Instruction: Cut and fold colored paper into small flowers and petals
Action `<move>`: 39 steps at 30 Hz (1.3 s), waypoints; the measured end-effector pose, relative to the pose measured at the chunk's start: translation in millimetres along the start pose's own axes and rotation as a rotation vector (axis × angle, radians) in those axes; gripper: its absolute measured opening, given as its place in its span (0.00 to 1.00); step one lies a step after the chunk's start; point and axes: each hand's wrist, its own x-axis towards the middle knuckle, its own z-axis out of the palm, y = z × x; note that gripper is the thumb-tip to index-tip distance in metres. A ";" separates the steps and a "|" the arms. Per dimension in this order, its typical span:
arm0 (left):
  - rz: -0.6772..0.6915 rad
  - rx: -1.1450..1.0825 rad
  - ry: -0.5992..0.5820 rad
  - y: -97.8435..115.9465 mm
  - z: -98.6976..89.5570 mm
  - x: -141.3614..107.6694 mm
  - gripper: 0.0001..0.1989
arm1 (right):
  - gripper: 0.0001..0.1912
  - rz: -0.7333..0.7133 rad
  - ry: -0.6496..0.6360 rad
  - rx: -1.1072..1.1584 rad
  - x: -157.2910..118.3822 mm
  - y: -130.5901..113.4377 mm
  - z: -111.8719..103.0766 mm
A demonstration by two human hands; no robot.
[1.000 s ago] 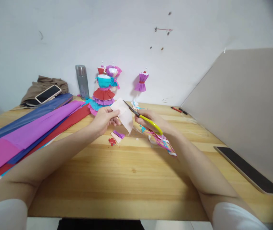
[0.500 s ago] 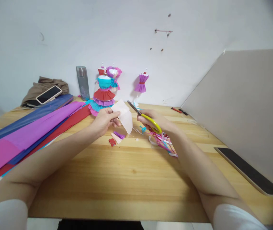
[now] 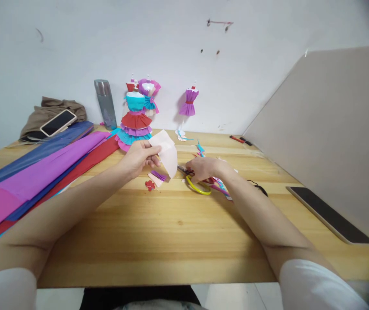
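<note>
On the table stands a capped bottle; left hand pinches paper, right hand touches scissors, its grip unclear.

Over a wooden counter, a person's bare left hand holds up a pale pink piece of paper in a thumb-and-finger grip. The right hand is lower, at yellow-handled scissors, partly covering them; whether its grip is closed is unclear. Just beside it lie coloured paper scraps. A red flower cutout lies near the paper. Behind, small dress forms wear bright ruffled paper. To the left are long coloured sheets, a phone and a grey bottle.
</note>
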 end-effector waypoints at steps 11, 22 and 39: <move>0.014 0.068 0.003 -1.6 0.9 0.3 0.11 | 0.15 -0.313 0.546 0.873 -6.2 -14.5 -10.3; -0.016 0.119 -0.082 -19.4 2.8 0.1 0.14 | 0.19 -0.382 0.596 1.305 3.8 -45.6 4.5; 0.061 0.316 -0.046 -12.4 0.0 5.0 0.09 | 0.11 -0.471 0.340 1.223 -7.8 -42.9 1.4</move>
